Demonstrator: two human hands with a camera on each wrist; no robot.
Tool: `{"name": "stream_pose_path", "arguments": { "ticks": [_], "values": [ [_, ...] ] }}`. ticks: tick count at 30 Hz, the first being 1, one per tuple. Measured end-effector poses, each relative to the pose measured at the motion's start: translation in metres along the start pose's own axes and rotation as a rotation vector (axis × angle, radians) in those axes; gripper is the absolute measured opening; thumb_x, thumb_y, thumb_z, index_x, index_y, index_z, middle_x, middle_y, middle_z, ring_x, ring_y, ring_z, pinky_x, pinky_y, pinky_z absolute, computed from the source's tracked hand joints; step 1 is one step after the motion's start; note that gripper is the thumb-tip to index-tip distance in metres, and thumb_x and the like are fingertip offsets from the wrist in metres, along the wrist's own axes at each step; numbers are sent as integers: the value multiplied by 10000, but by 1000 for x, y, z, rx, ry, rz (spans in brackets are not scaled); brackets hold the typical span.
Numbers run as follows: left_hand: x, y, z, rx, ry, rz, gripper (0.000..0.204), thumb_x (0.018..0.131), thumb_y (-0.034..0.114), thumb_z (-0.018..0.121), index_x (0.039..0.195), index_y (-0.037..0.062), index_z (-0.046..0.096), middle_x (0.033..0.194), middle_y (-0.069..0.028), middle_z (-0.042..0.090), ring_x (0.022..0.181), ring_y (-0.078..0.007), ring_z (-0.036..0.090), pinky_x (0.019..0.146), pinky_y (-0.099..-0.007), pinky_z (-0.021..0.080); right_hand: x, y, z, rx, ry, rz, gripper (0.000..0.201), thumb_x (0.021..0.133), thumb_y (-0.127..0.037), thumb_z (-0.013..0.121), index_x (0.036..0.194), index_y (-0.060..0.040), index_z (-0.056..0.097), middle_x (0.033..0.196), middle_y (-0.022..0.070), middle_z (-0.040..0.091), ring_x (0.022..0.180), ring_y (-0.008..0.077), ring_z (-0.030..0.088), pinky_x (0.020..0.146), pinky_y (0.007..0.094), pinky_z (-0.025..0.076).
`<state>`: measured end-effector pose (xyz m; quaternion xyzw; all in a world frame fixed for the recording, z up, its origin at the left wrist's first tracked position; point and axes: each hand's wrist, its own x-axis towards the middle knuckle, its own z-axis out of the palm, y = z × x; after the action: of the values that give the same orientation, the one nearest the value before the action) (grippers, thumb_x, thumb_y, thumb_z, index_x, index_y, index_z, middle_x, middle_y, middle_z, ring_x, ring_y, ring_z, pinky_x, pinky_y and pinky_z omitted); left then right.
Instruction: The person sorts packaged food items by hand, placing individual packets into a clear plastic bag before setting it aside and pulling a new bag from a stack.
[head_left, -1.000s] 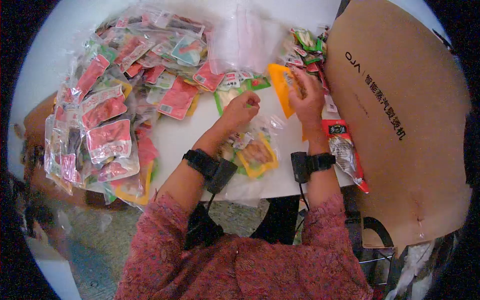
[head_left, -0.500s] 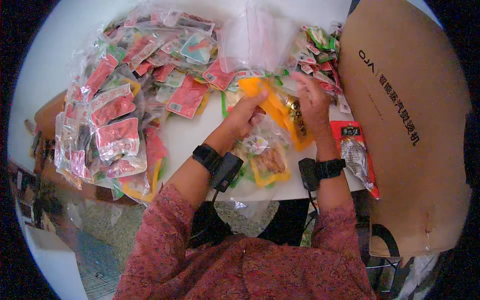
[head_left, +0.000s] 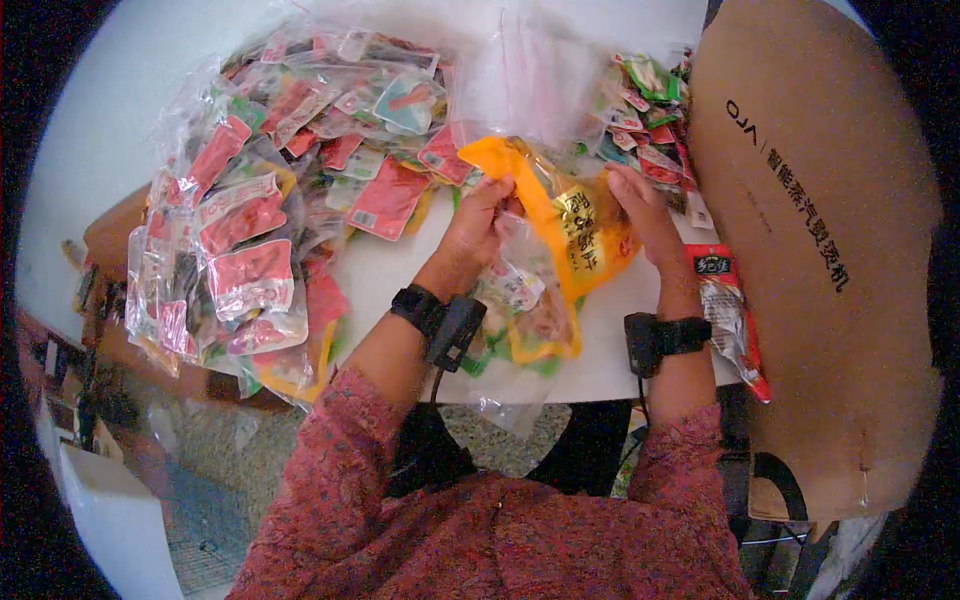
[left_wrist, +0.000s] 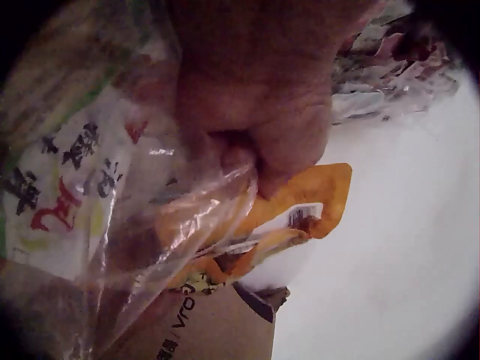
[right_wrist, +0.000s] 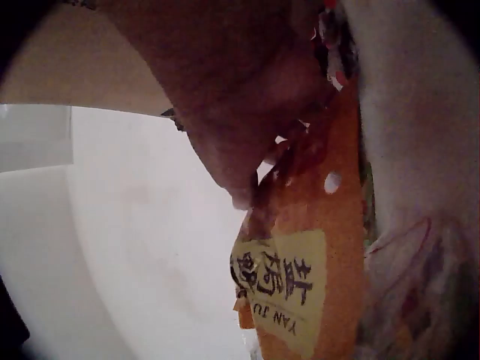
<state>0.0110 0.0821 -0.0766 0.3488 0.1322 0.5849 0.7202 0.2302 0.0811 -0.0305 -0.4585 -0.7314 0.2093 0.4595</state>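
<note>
An orange food packet [head_left: 572, 225] with dark lettering on a gold label is held up between both hands. My left hand [head_left: 472, 238] pinches its left edge. Film from a clear plastic bag [left_wrist: 161, 240] runs right up to the left thumb in the left wrist view. Inside that bag, below the orange packet, lies a yellow-edged food packet [head_left: 548, 340], partly covered. My right hand [head_left: 648, 212] grips the orange packet's right edge, its fingers partly hidden behind the packet. Closer in the right wrist view, the label [right_wrist: 289, 292] shows printed characters.
Bagged red food packets [head_left: 240, 215] pile up at the left. Folded clear bags [head_left: 525, 85] lie at the back, beside a smaller heap of packets [head_left: 650, 90]. A red and silver packet [head_left: 725, 315] lies by the large cardboard box [head_left: 830, 270] on the right.
The orange packet has come from the right side to the middle, between the hands. My left hand has taken hold of its left edge; the right hand now grips its right edge.
</note>
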Motion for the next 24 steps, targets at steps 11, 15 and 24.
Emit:
{"name": "stream_pose_path", "arguments": {
  "ticks": [11,15,24],
  "values": [
    [3,3,9,456,309,-54,249,797,315,546,945,135,461,759,17,519,430,-52,385,354,-181,306,6,30,0,609,55,227,282,788,-249,551,958,-26,518,856,30,541,781,111,511,711,248,424],
    [-10,-1,27,505,191,-10,287,787,329,557,958,119,461,669,39,483,384,-38,318,326,-168,231,9,34,6,648,286,215,279,792,-240,543,977,-33,507,877,26,538,785,130,515,719,272,428],
    [-20,3,45,257,3,-124,295,780,294,566,967,83,479,661,52,472,397,-34,310,330,-180,211,-2,-13,25,1193,140,159,261,798,-118,482,1047,-37,483,995,45,539,944,172,511,845,311,397]
  ]
}}
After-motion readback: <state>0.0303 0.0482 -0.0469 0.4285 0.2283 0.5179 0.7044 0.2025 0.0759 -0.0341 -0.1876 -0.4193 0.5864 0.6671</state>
